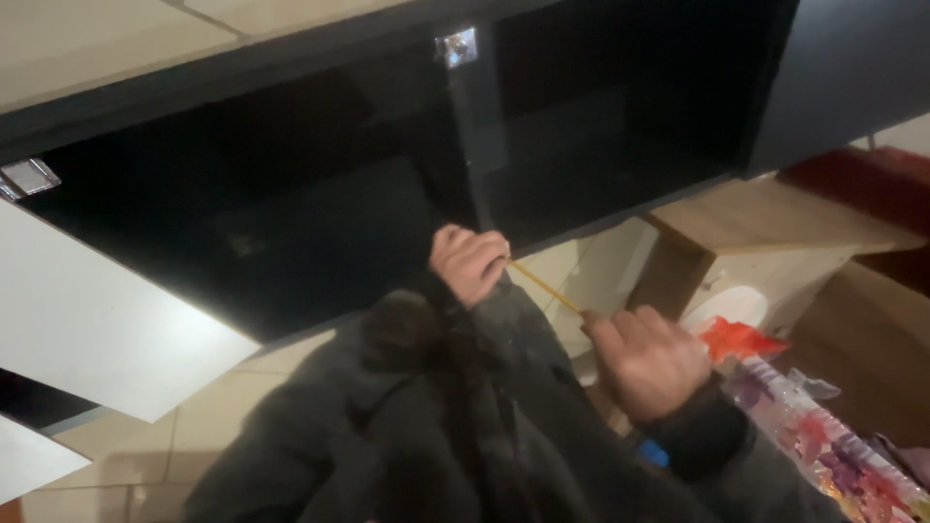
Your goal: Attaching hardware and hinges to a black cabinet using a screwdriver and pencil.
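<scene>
My left hand [469, 261] is closed at the lower front edge of a black open cabinet [320, 223], gripping one end of a thin yellow-orange strip [544, 286], perhaps a measuring tape or pencil. My right hand [647, 360] is a fist around the strip's other end, lower and to the right. The strip runs taut and slanted between both hands. A dark grey jacket [436, 426] with a furry collar fills the space below my hands.
A white cabinet door [97, 329] hangs open at left with a metal hinge [29, 177]. A wooden box [765, 252] stands at right. Colourful plastic packaging [814, 426] lies at lower right. Beige floor tiles [232, 407] show underneath.
</scene>
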